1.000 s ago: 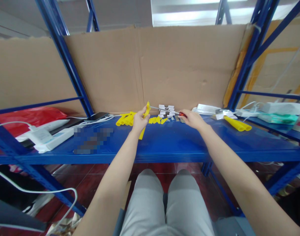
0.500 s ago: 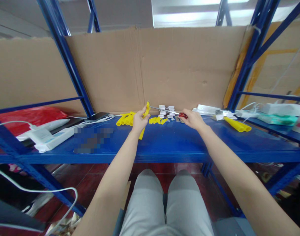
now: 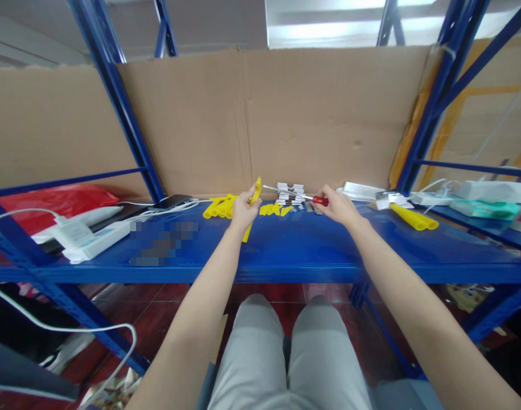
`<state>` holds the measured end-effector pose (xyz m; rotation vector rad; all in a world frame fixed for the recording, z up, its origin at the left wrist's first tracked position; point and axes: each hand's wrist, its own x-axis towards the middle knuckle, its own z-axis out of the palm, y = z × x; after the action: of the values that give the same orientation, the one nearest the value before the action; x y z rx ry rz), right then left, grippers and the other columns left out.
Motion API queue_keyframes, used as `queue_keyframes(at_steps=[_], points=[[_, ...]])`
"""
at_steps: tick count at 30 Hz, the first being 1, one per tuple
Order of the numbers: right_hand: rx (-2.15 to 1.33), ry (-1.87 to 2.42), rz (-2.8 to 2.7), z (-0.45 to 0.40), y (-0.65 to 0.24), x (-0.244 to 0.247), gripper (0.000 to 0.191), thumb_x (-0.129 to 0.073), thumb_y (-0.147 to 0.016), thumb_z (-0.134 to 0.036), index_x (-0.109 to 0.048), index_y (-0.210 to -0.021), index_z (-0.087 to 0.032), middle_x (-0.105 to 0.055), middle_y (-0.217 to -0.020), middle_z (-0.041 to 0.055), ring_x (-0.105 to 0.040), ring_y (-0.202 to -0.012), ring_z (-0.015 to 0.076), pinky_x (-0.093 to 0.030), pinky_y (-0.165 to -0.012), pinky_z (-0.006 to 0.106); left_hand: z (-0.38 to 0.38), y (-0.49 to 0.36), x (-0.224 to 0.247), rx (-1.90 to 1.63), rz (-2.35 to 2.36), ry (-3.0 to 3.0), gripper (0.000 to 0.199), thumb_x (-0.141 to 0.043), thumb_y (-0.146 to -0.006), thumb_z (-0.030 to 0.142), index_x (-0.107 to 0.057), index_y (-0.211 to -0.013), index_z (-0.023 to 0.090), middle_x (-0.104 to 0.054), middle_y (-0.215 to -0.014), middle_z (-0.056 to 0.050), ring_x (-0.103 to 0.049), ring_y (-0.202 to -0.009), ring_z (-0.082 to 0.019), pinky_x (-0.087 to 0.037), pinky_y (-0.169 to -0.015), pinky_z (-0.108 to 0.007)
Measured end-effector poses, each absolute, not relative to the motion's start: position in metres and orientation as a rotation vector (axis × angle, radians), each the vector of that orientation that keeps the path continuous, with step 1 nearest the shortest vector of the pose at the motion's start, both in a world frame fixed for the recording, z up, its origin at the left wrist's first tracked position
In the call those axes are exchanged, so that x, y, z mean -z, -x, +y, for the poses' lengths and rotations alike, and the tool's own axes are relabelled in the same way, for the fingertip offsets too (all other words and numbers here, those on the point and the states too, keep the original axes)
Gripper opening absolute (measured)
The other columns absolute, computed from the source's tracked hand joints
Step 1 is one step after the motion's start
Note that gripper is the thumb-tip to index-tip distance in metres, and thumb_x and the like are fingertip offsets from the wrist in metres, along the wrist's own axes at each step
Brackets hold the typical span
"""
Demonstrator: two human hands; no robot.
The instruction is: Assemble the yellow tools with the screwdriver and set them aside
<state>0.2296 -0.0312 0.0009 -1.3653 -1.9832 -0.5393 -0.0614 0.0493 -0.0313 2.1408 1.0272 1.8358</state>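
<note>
My left hand is closed around a long yellow plastic piece; its narrow upper end stands above the fingers and its lower end shows below the palm. In my right hand is a screwdriver with a red handle, its thin metal shaft pointing left toward the top of the yellow piece. Whether the tip touches the piece is too small to tell. Several yellow tube-like handles lie left of my left hand. Between the hands are small flat yellow pieces and a stack of white-and-dark small boxes.
A blue metal shelf carries everything, backed by a cardboard sheet. At right lie two yellow handles beside silvery packaging. At left are a white power strip, cables and a red bag.
The screwdriver and my right hand have shifted very slightly right, and the red handle shows more. My left hand keeps hold of the yellow piece. The whole view has moved a little.
</note>
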Motion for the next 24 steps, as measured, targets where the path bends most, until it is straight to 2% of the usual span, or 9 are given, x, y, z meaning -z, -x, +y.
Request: queue_keyframes(at_steps=[5,12,19,24], points=[[0.609,1.345,-2.006,-0.0335,-0.2304,-0.002,0.016,-0.053,-0.087,-0.035,-0.06,-0.092,-0.02,-0.071,-0.09,0.0104,-0.065,-0.079,0.0246,-0.037,-0.059,0.028,0.0433,0.0581,0.0287,-1.832,1.094,-2.103,0.05,-0.063,-0.077,0.019,-0.064,-0.127,0.015,-0.072,-0.098,-0.008,-0.065,-0.08,-0.017,-0.054,-0.068,-0.027],[0.553,1.342,-2.088,-0.0367,-0.2253,-0.0028,0.025,-0.047,-0.093,-0.039,-0.063,-0.097,-0.02,-0.072,-0.092,0.0109,-0.066,-0.081,0.0242,-0.04,-0.063,0.029,0.0425,0.0598,0.027,-1.827,1.121,-2.079,0.053,-0.064,-0.074,0.018,-0.063,-0.127,0.014,-0.071,-0.09,-0.006,-0.062,-0.072,-0.015,-0.052,-0.065,-0.026],[0.467,1.382,-2.018,-0.0337,-0.2251,-0.0025,0.021,-0.059,-0.085,-0.036,-0.057,-0.101,-0.023,-0.072,-0.085,0.0065,-0.066,-0.073,0.0235,-0.039,-0.058,0.028,0.0441,0.0601,0.0279,-1.835,1.098,-2.089,0.051,-0.065,-0.075,0.02,-0.064,-0.126,0.015,-0.069,-0.084,-0.005,-0.059,-0.066,-0.014,-0.049,-0.06,-0.024],[0.576,1.479,-1.985,-0.0344,-0.2243,-0.0032,0.013,-0.056,-0.086,-0.03,-0.057,-0.097,-0.023,-0.072,-0.085,0.0071,-0.067,-0.075,0.0246,-0.038,-0.058,0.028,0.0429,0.0603,0.0279,-1.824,1.11,-2.133,0.051,-0.063,-0.077,0.023,-0.063,-0.128,0.016,-0.066,-0.078,-0.003,-0.056,-0.061,-0.013,-0.048,-0.056,-0.023]])
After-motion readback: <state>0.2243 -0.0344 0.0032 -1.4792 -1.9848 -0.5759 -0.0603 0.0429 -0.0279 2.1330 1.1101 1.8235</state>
